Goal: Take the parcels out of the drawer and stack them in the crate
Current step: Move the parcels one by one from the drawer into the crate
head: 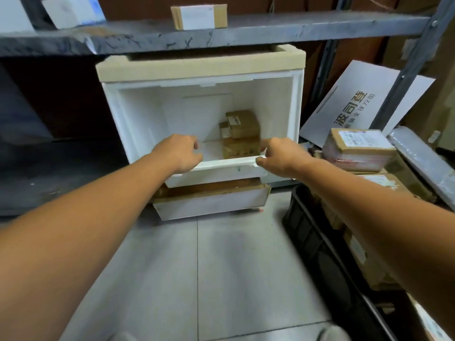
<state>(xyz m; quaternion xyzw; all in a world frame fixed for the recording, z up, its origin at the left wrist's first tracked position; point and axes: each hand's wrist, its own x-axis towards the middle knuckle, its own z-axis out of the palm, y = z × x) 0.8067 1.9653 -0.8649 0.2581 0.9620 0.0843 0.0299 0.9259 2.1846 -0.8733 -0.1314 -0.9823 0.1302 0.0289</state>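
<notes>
A white drawer unit (138,112) with a tan top stands under a grey shelf, its upper drawer open. Inside, at the back right, brown cardboard parcels (242,130) are piled on one another. My left hand (181,153) grips the front rim of the white drawer (226,166) on the left, fingers curled over it. My right hand (278,157) pinches the same rim on the right. A black crate (310,232) stands on the floor at the right with parcels (357,148) stacked in it.
A second white drawer (209,205) sits slightly open below. A grey shelf (221,33) overhead carries a small labelled box (199,17). A white printed carton (354,104) leans at the right beside a metal rack post (413,57). Grey floor tiles (197,267) lie in front.
</notes>
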